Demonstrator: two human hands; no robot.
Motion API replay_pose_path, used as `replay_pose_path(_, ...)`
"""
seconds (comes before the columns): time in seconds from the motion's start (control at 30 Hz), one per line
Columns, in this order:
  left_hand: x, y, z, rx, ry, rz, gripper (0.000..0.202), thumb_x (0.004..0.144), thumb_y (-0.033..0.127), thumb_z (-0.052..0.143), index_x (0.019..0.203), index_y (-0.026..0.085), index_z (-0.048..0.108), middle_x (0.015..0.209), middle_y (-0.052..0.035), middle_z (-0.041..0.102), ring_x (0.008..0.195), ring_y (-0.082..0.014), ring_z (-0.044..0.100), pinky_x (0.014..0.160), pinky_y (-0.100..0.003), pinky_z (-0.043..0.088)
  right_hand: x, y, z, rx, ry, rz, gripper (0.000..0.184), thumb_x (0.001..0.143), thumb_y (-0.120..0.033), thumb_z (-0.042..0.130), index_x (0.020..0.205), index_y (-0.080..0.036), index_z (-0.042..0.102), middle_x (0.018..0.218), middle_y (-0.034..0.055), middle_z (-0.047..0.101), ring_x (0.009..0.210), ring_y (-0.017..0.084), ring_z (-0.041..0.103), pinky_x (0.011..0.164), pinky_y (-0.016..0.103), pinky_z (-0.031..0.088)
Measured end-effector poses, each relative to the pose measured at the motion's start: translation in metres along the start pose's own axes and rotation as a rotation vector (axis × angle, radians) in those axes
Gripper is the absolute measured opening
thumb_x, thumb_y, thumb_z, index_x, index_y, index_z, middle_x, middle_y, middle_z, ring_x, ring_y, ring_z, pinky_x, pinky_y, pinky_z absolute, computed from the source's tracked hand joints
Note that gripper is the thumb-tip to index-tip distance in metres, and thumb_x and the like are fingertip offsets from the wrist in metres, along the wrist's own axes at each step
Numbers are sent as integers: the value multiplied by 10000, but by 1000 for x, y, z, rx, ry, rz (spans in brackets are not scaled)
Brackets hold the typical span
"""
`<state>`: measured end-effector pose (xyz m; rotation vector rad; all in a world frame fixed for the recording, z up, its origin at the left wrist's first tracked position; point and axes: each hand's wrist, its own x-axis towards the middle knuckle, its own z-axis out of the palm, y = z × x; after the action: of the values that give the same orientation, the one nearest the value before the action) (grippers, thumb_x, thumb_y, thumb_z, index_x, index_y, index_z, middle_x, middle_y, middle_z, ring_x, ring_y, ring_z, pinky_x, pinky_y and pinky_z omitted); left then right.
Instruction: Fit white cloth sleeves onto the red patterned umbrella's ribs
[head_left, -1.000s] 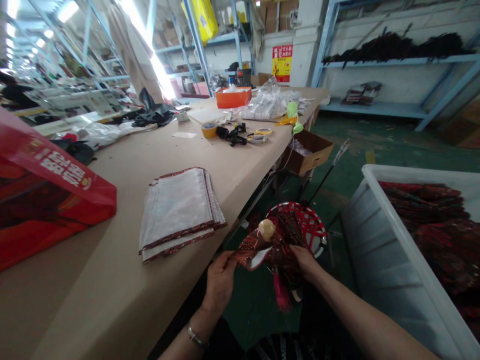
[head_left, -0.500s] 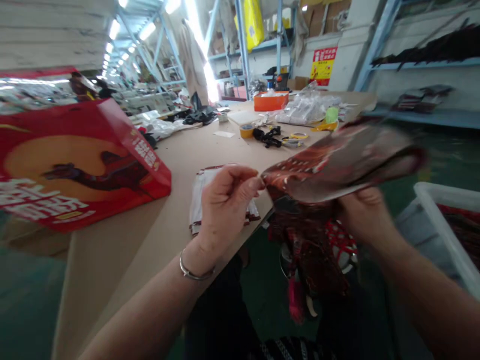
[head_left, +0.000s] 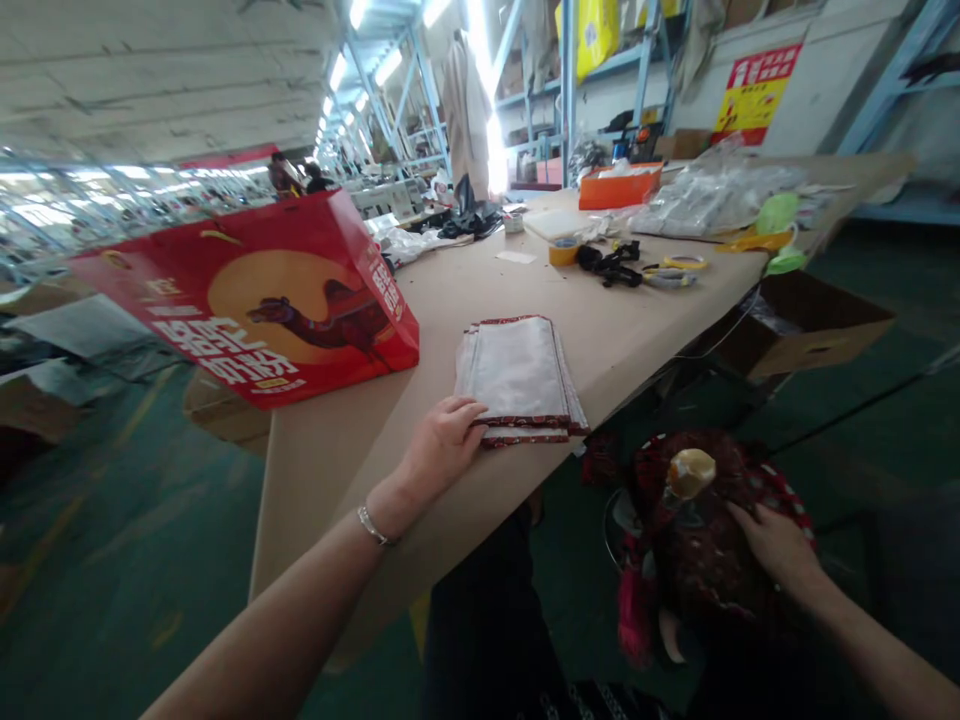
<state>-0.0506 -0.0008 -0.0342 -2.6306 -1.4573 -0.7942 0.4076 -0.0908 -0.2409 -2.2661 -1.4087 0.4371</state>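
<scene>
A stack of white fabric pieces (head_left: 517, 365) with dark red patterned borders lies near the table's front edge. My left hand (head_left: 448, 437) is at its near left corner, fingers bent and closed on the border of the top piece. Down at the right, below table height, my right hand (head_left: 776, 548) grips a dark red-brown patterned cloth (head_left: 705, 570), its fingertips partly hidden in the folds. A shiny gold-coloured piece (head_left: 691, 473) shows on top of this cloth. A pink tassel-like bundle (head_left: 636, 610) hangs beside it.
A red paper bag with a camel picture (head_left: 300, 310) stands on the left of the table (head_left: 420, 330). Further back are a tape roll (head_left: 562, 251), black straps (head_left: 611, 262), scissors (head_left: 679, 270), an orange box (head_left: 619, 187) and clear plastic bags (head_left: 720, 195). A cardboard box (head_left: 817, 335) stands beyond the right edge.
My left hand has let go of the brown cloth and moved down to the white stack. My right hand has lowered with the cloth. The view has turned left.
</scene>
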Motion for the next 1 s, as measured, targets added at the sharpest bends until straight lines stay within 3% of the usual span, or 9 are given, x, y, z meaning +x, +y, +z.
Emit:
replay_pose_path(0.13, 12, 6, -2, 188, -218, 100, 157, 869, 150, 502, 919, 148, 651, 955, -101, 676, 904, -209, 628, 853, -352, 509, 5, 14, 2, -29, -22, 38, 485, 659, -582, 474, 863, -186, 664, 904, 164, 691, 846, 345, 656, 747, 452, 514)
replay_pose_path(0.2, 15, 8, -5, 263, -296, 114, 182, 880, 123, 466, 923, 142, 641, 960, -109, 675, 901, -209, 629, 842, -345, 506, 0, -2, -18, 30, 78, -2, 557, 684, -598, 437, 961, -164, 648, 1022, 168, 672, 942, 338, 639, 820, 463, 501)
replay_pose_path(0.3, 20, 8, -10, 295, -346, 90, 206, 890, 113, 432, 915, 143, 633, 950, -103, 673, 879, -203, 632, 797, -317, 504, -25, -51, -60, 207, 166, -65, 494, 761, -583, 418, 1002, -211, 636, 962, 108, 699, 869, 296, 666, 786, 437, 520)
replay_pose_path(0.37, 24, 8, -14, 278, -361, 71, 217, 898, 130, 420, 897, 151, 636, 918, -93, 672, 849, -195, 633, 762, -298, 498, -51, -92, -84, 314, 157, -216, 372, 809, -530, 468, 968, -242, 643, 868, 60, 714, 779, 244, 682, 728, 368, 541)
replay_pose_path(0.5, 37, 13, -26, 295, -405, 77, 204, 865, 117, 450, 861, 161, 649, 854, -83, 668, 785, -194, 636, 686, -277, 475, -93, -176, -108, 355, -40, -814, 136, 869, -293, 533, 940, -263, 645, 842, 12, 699, 750, 148, 662, 676, 235, 521)
replay_pose_path(0.6, 44, 19, -34, 292, -397, 72, 199, 842, 120, 473, 782, 158, 659, 779, -79, 660, 703, -187, 625, 616, -264, 439, -91, -234, -110, 365, -155, -1052, 150, 909, -210, 484, 932, -231, 631, 866, 30, 662, 801, 137, 615, 710, 243, 498)
replay_pose_path(0.77, 42, 23, -36, 101, -306, 30, 177, 817, 145, 497, 728, 170, 648, 720, -43, 639, 650, -155, 596, 592, -243, 407, -52, -310, -92, 152, -49, -1094, 180, 900, -263, 520, 1021, -187, 629, 1003, 75, 621, 977, 212, 535, 864, 358, 456)
replay_pose_path(0.9, 37, 19, -30, -87, -254, 13, 141, 791, 122, 513, 702, 171, 610, 716, -16, 611, 647, -124, 562, 612, -225, 404, -36, -348, -68, -100, -102, -1100, 267, 890, -355, 534, 1049, -168, 638, 1014, 100, 619, 1007, 248, 529, 872, 374, 444)
replay_pose_path(1.0, 33, 14, -26, -149, -205, 10, 151, 808, 146, 516, 673, 169, 581, 701, -8, 581, 648, -120, 539, 620, -226, 398, -30, -360, -57, -260, -124, -1061, 237, 919, -213, 421, 963, -144, 644, 969, 121, 627, 944, 238, 563, 824, 356, 457)
